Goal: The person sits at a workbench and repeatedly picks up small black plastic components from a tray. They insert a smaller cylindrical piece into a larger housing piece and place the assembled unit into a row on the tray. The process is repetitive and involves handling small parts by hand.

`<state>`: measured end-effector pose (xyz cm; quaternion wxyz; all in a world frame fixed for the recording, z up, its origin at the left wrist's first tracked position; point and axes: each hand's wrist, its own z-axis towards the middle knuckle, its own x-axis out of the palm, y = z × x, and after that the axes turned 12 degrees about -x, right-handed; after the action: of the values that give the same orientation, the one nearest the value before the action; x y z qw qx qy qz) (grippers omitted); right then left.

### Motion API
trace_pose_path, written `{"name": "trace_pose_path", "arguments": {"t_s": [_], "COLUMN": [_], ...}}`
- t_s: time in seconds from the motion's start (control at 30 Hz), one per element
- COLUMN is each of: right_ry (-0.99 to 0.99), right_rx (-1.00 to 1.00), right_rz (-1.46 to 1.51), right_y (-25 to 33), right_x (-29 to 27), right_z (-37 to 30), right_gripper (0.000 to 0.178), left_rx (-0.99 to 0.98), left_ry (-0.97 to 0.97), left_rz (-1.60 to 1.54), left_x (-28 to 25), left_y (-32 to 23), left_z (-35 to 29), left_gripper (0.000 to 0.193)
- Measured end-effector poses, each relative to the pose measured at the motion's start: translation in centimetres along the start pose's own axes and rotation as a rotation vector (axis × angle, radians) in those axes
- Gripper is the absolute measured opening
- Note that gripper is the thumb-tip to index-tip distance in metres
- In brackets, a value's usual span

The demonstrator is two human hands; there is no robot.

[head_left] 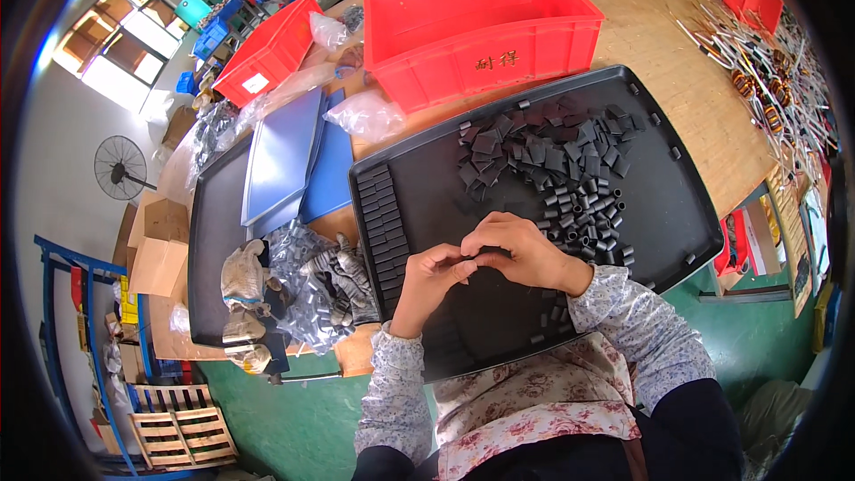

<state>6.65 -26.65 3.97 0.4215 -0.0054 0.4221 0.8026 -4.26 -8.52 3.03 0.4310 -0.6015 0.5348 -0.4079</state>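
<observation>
My left hand and my right hand meet fingertip to fingertip above a large black tray. Both are closed in a pinch; what they hold, if anything, is mostly hidden, with only a dark bit showing between the fingers. Beyond my right hand lie a heap of flat black pieces and a cluster of short black tubes. Along the tray's left side, black pieces sit in neat lines.
A large red bin stands behind the tray, a smaller red bin to its left. Blue folders, gloves and clear plastic bags lie at left. Bundled white wires cover the far right.
</observation>
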Motion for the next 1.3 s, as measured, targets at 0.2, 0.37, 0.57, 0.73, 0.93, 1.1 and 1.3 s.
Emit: {"name": "trace_pose_path", "arguments": {"t_s": [0.2,0.37,0.57,0.73,0.93,1.1,1.3], "right_ry": [-0.157,-0.04,0.008,0.1,0.074,0.138,0.035], "right_rx": [0.014,-0.008,0.05,0.045,-0.079,-0.06,-0.054], "right_rz": [-0.198,-0.554,-0.582,-0.585,-0.58,-0.567,-0.609], "right_y": [-0.7,-4.2,-4.7,-4.8,-4.4,-4.4,-5.3], "right_x": [-0.7,-1.4,-1.5,-1.4,-1.0,-1.3,-0.6], "right_z": [0.5,-1.2,-1.6,-1.6,-1.6,-1.6,-1.9], "right_gripper": [0.029,0.024,0.026,0.031,0.036,0.029,0.011], "left_rx": [0.394,0.497,0.492,0.464,0.46,0.438,0.449], "left_ry": [-0.548,-0.536,-0.611,-0.65,-0.659,-0.686,-0.635], "left_rz": [0.599,0.975,1.019,1.106,1.093,1.079,1.097], "left_x": [-1.5,-2.2,-2.4,-3.0,-1.3,-1.3,-1.9], "left_y": [-0.7,0.2,1.6,1.6,1.2,1.3,0.8], "left_z": [-0.2,-1.1,-2.6,-3.4,-2.5,-2.7,-3.2], "left_gripper": [0.019,0.025,0.027,0.029,0.025,0.02,0.031]}}
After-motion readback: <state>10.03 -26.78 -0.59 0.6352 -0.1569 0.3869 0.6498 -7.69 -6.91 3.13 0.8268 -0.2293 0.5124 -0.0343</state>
